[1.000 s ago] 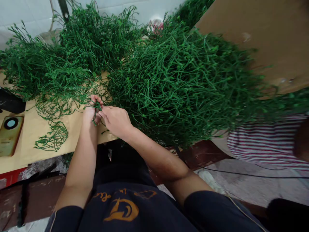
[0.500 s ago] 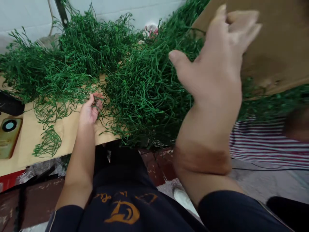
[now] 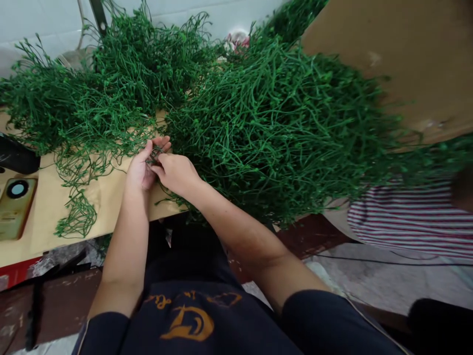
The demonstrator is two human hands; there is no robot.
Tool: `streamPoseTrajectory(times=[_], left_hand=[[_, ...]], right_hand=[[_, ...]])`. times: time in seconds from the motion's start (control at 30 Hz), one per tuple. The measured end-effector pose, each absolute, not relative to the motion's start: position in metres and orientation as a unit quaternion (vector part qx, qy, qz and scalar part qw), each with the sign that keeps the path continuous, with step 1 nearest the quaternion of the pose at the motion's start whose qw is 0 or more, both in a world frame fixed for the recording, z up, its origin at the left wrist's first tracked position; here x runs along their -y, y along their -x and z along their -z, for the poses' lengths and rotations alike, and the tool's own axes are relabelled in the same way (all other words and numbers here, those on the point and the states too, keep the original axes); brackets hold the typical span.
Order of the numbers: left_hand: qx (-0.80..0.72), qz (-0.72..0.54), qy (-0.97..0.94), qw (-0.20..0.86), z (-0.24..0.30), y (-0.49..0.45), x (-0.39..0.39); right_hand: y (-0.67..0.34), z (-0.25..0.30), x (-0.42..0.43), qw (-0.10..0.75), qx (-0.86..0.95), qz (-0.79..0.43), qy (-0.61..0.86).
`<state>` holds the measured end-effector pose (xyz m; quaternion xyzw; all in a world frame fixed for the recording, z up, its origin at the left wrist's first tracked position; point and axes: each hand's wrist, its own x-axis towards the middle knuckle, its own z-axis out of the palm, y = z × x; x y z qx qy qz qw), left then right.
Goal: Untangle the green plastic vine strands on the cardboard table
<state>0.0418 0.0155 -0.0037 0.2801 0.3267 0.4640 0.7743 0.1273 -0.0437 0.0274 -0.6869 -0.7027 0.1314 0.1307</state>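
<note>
Big heaps of thin green plastic stems [image 3: 266, 123] cover a brown cardboard tabletop [image 3: 44, 217]. My left hand [image 3: 142, 165] and my right hand [image 3: 175, 172] meet at the front edge of the heap. Both pinch the same small green stem piece [image 3: 154, 155] between their fingertips. The left fingers are partly stretched upward, with the thumb pressing the piece. The right hand is curled, knuckles up, its fingertips hidden against the left palm.
A gold phone [image 3: 15, 207] lies at the left on the cardboard, with a black object [image 3: 16, 155] behind it. A loose stem cluster [image 3: 76, 219] lies near the table's front edge. A cardboard box wall [image 3: 406, 59] rises at right. Another person's striped sleeve [image 3: 406, 222] shows at right.
Half a second ago my right hand was lifted open, high near the camera. It has come back down to the left hand and closed on the stem piece. The left hand stayed put.
</note>
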Motion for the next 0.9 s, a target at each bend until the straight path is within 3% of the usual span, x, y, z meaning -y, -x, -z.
streamPoseTrajectory(times=[0.23,0.4,0.5,0.6,0.7,0.8,0.9], left_hand=[[-0.336,-0.468,-0.244,0.78,0.009,-0.036,-0.026],[-0.384,-0.506,-0.191,0.749,0.01,-0.03,-0.031],[-0.352,-0.491,-0.22,0.766,0.007,-0.028,-0.028],[-0.325,-0.458,-0.243,0.791,0.004,-0.027,-0.023],[-0.305,-0.448,-0.257,0.8,0.001,-0.029,-0.02],[-0.301,-0.433,-0.272,0.805,-0.003,-0.034,-0.018],[-0.312,-0.409,-0.273,0.813,-0.005,-0.041,-0.014]], right_hand=[[-0.137,-0.026,0.054,0.199,0.758,-0.158,0.6],[-0.14,-0.06,0.091,0.192,0.858,-0.211,0.428],[-0.174,-0.081,0.098,0.252,0.794,-0.076,0.548],[-0.232,-0.092,0.092,0.336,0.564,0.123,0.744],[-0.268,-0.095,0.089,0.356,0.48,0.23,0.768],[-0.243,-0.09,0.09,0.343,0.542,0.188,0.744],[-0.185,-0.073,0.079,0.266,0.687,0.072,0.673]])
